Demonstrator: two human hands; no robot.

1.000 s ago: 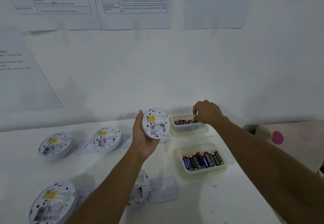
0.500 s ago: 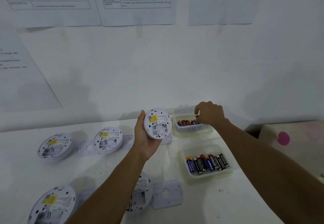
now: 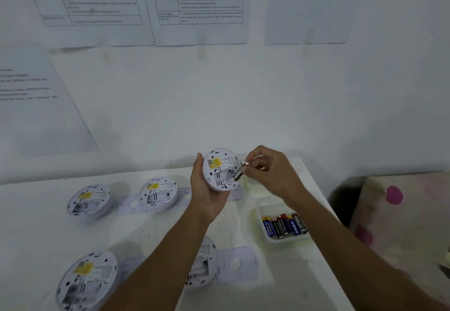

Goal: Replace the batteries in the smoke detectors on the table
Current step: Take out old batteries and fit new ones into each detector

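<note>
head | step: fitting a fresh cell | left hand (image 3: 207, 195) cups smoke detector (image 3: 219, 168), back up, above table (image 3: 36, 228) | right hand (image 3: 270, 171) pinches battery (image 3: 238, 173) at its open bay | next: probably match polarity, press it home

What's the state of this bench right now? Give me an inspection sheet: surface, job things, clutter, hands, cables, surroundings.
Surface: white table.
Job's things: held detector has its back to the camera, battery at its open compartment; four other detectors lie backs up; tray holds spare batteries.
Clutter: loose mounting plates beside the detectors.
Hands: left hand grips the held detector; right hand pinches the battery.
Cables: nothing seen.
Surroundings: printed sheets on the wall; spotted cloth at right.
</note>
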